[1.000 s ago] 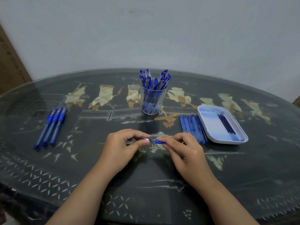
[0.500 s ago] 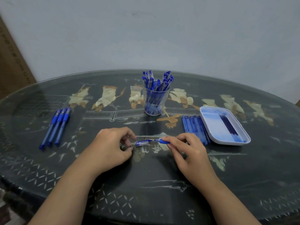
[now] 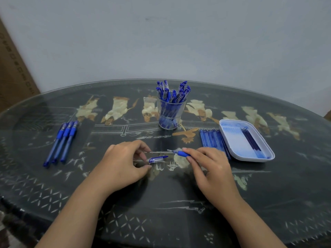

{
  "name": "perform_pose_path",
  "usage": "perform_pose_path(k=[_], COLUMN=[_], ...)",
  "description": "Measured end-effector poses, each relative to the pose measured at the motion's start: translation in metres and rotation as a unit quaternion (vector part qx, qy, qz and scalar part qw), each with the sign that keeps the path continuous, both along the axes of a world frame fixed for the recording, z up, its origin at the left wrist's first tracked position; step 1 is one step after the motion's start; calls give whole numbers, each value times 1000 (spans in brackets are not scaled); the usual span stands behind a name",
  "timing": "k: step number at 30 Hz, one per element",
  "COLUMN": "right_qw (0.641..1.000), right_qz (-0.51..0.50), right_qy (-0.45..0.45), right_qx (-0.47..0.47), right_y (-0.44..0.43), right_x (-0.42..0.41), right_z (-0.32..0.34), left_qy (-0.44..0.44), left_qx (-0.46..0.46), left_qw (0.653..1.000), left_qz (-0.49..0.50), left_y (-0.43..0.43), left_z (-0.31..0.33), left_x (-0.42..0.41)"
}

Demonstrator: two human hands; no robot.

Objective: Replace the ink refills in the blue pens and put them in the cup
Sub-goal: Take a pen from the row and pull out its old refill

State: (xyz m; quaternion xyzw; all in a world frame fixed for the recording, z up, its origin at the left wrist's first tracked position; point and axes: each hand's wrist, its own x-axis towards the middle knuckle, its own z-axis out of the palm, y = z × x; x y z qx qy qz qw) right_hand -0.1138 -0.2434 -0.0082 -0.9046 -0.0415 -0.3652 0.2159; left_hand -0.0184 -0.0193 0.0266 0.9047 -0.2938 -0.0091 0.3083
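Beyond the fingers, the cup [image 3: 171,113] holds blue pens [image 3: 172,93], the tray [image 3: 232,140] refills [image 3: 250,140]. The left hand [image 3: 121,163] pinches the pen cap [image 3: 157,159], the right hand [image 3: 213,169] the pen grip [image 3: 182,154], now farther apart.

Both forearms come in from the near edge, angled toward each other. We note the left hand [image 3: 123,161] has its fingers curled, tips pinching a clear pen barrel [image 3: 157,152]. On the right hand [image 3: 213,169], thumb and forefinger pinch the blue grip [image 3: 183,154].

Table [image 3: 161,203] black, cream-tan inlaid figures, white lattice border; clear cup [image 3: 171,113] at 12 o'clock holds blue pens [image 3: 182,90]; tray [image 3: 234,140] at 3 o'clock white (blue-tinted); loose pens [image 3: 62,140] at 9 o'clock blue
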Motion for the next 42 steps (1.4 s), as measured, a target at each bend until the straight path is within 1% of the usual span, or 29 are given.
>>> perform_pose_path(k=[2,3,4,6,8,9,11,13,17,21,27,29,33,38,42], right_qw=[999,998,994,969,927,909,884,876,869,862,828,830,849,824,822], right_qz=[-37,-48,-46,-7,36,51,68,71,77,96,91,95,99,90,72], right_qy=[-10,-13,-10,22,59,68,84,97,97,64,18,18,30,-35,-81], right_qx=[16,47,100,246,368,408,454,467,479,493,552,549,518,559,559], right_y=[6,10,16,26,35,39,45,49,50,46,38,35,40,37,28], right_x=[-2,-3,-5,-7,-11,-12,-13,-14,-15,-17,-20,-21,-20,-20,-22], right_z=[15,23,31,43,52,55,60,62,64,71,79,82,83,90,105], left_qy=[-31,-41,-36,23,119,160,202,205,190,163,127,115,98,77,67], left_qx=[-45,-79,-115,-180,-220,-234,-256,-266,-262,-244,-217,-220,-227,-216,-206], left_qw=[998,996,993,983,968,958,944,940,944,953,964,966,966,970,973], left_qz=[8,8,7,-5,-22,-31,-50,-62,-69,-76,-81,-78,-81,-81,-77], left_y=[1,0,-3,-9,-16,-18,-21,-23,-21,-18,-16,-15,-16,-13,-10], left_z=[1,2,5,11,14,14,13,12,12,12,13,12,10,8,7], left_x=[0,0,-3,-10,-18,-20,-23,-25,-26,-25,-25,-24,-24,-22,-20])
